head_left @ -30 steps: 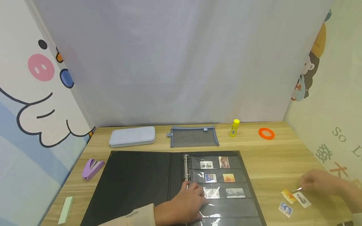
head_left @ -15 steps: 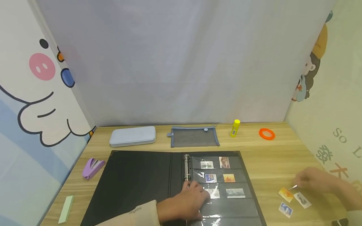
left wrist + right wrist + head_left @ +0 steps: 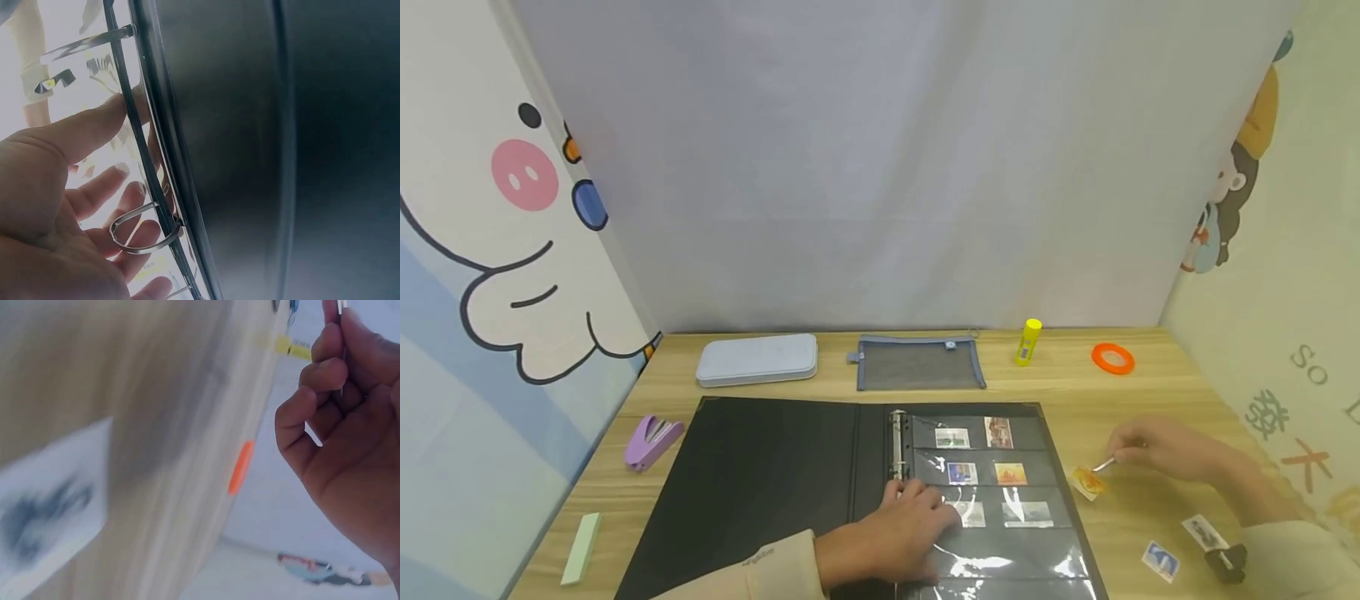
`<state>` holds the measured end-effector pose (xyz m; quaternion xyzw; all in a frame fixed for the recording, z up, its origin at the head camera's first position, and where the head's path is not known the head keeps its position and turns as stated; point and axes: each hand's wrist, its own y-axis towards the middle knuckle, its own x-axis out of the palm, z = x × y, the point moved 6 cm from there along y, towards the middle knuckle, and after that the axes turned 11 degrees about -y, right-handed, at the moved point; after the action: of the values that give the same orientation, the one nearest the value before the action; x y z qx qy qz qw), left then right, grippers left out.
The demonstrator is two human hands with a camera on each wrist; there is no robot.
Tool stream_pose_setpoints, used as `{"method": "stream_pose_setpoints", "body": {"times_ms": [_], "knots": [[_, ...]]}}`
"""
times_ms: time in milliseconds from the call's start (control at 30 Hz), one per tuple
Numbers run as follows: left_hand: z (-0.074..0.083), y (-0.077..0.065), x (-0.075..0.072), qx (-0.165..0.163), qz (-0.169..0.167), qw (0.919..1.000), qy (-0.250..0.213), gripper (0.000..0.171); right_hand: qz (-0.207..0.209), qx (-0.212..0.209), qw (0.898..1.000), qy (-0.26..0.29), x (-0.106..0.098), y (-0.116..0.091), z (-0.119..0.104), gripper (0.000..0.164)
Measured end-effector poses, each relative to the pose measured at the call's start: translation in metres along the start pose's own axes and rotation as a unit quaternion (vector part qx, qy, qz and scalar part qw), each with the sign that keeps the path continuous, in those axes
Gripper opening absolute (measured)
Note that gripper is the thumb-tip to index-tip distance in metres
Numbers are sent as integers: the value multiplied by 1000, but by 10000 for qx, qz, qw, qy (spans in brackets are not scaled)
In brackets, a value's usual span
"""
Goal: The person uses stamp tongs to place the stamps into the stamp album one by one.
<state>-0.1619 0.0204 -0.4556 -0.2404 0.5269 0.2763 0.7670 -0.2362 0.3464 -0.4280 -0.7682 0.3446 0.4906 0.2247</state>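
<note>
A black ring-binder stamp album (image 3: 775, 475) lies spread out, its right side bearing a clear-pocketed page (image 3: 1022, 550) with several stamps in the upper rows. On that page, by the metal rings (image 3: 134, 240), rests my left hand (image 3: 898, 529) with relaxed fingers. My right hand (image 3: 1161, 450) pinches tweezers (image 3: 1103, 465), whose tips hold an orange-yellow stamp (image 3: 1087, 482) just off the album's right edge. Behind that hand, a blue stamp (image 3: 1161, 561) and a grey-and-white stamp (image 3: 1201, 531) lie on the table. The right wrist view shows fingers curled round the tweezers (image 3: 341, 309).
Along the back stand a pale pencil case (image 3: 757, 360), a mesh zip pouch (image 3: 921, 363), a yellow glue stick (image 3: 1028, 342) and an orange tape roll (image 3: 1112, 358). To the left lie a purple stapler-like tool (image 3: 652, 442) and a pale green block (image 3: 582, 547).
My right hand has moved left toward the album, carrying the orange-yellow stamp in the tweezers away from the other two. My left hand stays on the page.
</note>
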Motion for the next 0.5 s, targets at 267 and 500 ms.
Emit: {"method": "stream_pose_setpoints", "body": {"times_ms": [267,500], "knots": [[0,0,-1,43,-39,9999,-126,54,-506,71,9986,-111,5,54,-39,9],[1,0,0,147,64,9999,-63,52,-886,-195,9958,-121,33,89,-68,8]]}}
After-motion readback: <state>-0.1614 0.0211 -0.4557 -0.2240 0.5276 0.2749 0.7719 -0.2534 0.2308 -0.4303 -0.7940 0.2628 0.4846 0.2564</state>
